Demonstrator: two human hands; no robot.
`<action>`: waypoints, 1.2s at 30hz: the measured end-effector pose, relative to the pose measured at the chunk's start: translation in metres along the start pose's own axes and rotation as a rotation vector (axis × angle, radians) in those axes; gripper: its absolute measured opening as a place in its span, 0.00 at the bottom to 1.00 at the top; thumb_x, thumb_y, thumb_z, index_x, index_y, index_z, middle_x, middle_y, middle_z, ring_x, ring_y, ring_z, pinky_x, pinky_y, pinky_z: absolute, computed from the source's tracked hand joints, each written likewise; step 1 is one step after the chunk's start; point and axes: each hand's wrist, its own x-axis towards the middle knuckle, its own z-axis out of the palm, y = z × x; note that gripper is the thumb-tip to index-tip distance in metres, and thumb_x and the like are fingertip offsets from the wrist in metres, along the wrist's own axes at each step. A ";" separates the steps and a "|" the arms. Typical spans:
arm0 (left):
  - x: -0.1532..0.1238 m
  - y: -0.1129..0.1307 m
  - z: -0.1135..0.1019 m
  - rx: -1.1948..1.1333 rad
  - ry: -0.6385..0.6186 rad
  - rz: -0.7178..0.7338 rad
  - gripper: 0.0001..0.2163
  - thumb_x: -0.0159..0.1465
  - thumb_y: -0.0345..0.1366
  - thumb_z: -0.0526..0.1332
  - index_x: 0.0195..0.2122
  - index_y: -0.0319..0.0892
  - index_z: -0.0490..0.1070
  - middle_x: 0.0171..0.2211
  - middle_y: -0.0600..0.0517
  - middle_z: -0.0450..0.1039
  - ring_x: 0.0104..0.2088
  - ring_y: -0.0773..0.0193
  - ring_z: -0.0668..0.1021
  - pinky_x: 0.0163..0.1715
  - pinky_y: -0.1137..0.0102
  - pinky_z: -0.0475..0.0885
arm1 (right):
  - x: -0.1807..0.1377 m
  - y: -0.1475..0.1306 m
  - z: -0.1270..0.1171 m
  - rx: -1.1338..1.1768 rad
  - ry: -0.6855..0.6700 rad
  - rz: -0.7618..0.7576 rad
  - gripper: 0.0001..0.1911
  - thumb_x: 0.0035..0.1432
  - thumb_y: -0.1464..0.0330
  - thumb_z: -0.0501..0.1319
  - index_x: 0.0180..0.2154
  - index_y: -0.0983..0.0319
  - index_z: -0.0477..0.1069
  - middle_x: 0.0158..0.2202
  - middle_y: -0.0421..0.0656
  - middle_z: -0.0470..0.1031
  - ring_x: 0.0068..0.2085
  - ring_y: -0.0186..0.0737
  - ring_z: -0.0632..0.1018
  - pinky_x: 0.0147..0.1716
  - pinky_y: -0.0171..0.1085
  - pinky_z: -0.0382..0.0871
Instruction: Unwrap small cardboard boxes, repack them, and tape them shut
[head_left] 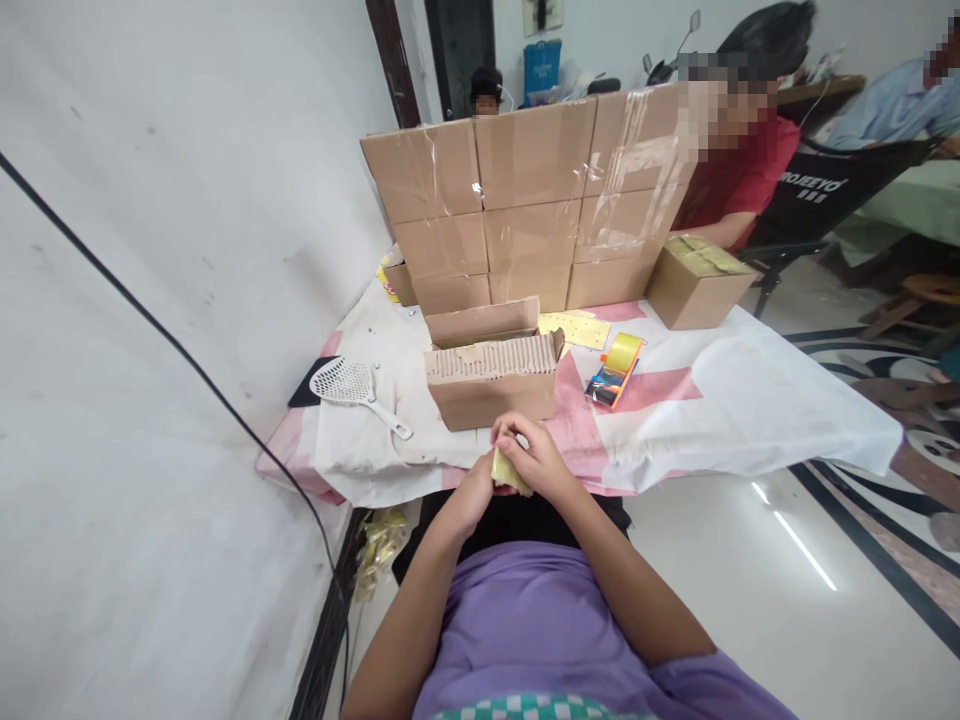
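Both my hands meet at the near edge of the table, fingers curled around a small yellow-green piece (510, 472). My left hand (474, 492) pinches it from the left, my right hand (534, 455) covers it from above and the right. Just beyond them stands an open cardboard box (491, 392) packed with a row of thin brown pieces. What the yellow piece is I cannot make out.
A wall of stacked cardboard boxes (525, 200) stands at the table's far side. A tape dispenser (616, 368), a yellow sheet (576, 328), a white slotted scoop (352, 385) and another box (697, 282) lie on the cloth. People sit behind. A white wall is left.
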 end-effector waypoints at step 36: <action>-0.107 -0.052 -0.086 0.521 0.326 0.120 0.08 0.70 0.37 0.49 0.37 0.44 0.65 0.30 0.51 0.74 0.32 0.60 0.76 0.35 0.67 0.67 | -0.021 0.014 0.082 -0.129 -0.716 0.161 0.14 0.65 0.60 0.59 0.30 0.61 0.71 0.23 0.39 0.69 0.25 0.37 0.67 0.25 0.35 0.57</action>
